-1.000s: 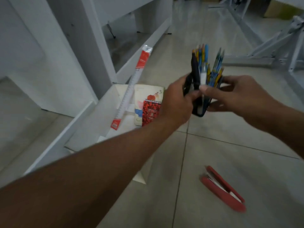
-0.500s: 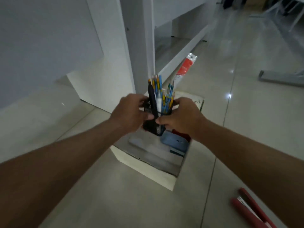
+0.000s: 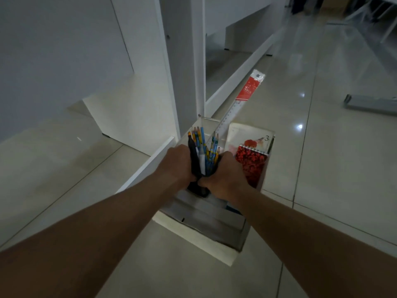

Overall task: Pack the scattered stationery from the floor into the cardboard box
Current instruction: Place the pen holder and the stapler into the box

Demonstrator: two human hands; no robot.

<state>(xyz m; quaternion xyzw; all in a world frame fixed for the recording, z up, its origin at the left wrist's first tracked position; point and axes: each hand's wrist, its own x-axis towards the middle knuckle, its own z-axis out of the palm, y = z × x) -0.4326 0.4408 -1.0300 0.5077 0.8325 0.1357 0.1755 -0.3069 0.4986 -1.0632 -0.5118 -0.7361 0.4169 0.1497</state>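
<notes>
A black mesh pen holder full of pens and pencils is gripped on both sides, my left hand and my right hand wrapped round it. It sits low inside the open cardboard box on the floor. Inside the box on the right stand a red patterned spiral notebook and a pale book marked 3. A long ruler in a red and white sleeve leans out of the box's far corner.
White shelving panels stand right behind the box, with a low white board along its left side. Glossy tiled floor stretches to the right. A grey metal foot lies at the far right.
Both hands have carried the pen holder from over the floor down into the box. The view swung left, and the red stapler on the floor has left the frame.
</notes>
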